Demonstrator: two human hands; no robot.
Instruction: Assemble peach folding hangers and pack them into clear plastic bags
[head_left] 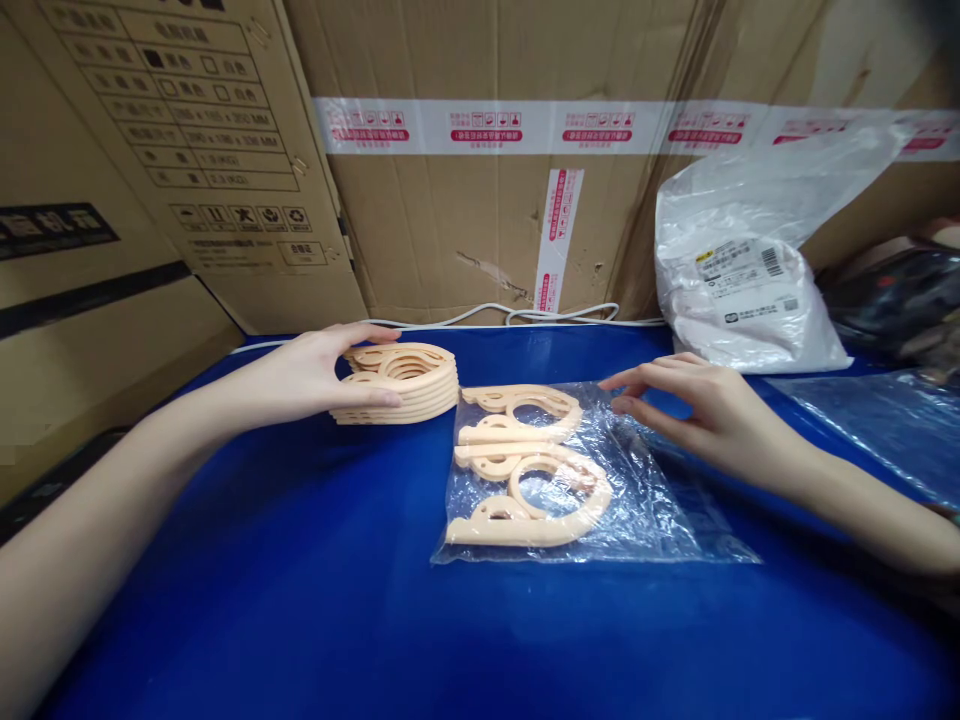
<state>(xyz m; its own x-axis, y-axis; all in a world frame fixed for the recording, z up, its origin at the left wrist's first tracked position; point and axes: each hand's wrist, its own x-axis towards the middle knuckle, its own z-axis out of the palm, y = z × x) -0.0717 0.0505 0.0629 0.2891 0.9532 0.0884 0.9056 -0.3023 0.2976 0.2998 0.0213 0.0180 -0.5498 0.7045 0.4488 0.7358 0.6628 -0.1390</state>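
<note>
My left hand (330, 372) is wrapped around the left end of a stack of beige plastic folding hangers (420, 392), thumb along the front and fingers behind. Just right of the stack, a clear plastic bag (660, 510) lies flat on the blue table surface. Inside it are beige folding hangers (551, 530), seen as two folded shapes one above the other. At the bag's upper right edge is my right hand (694, 400), thumb and forefinger slightly apart. Whether its fingertips touch the film is hard to tell.
Cardboard boxes (450, 60) stand along the back and left. A white cable (480, 312) runs along the table's rear edge. Back right stands a white plastic package (750, 290) with a label, near dark bundled items (877, 300). More clear film (885, 420) lies at right.
</note>
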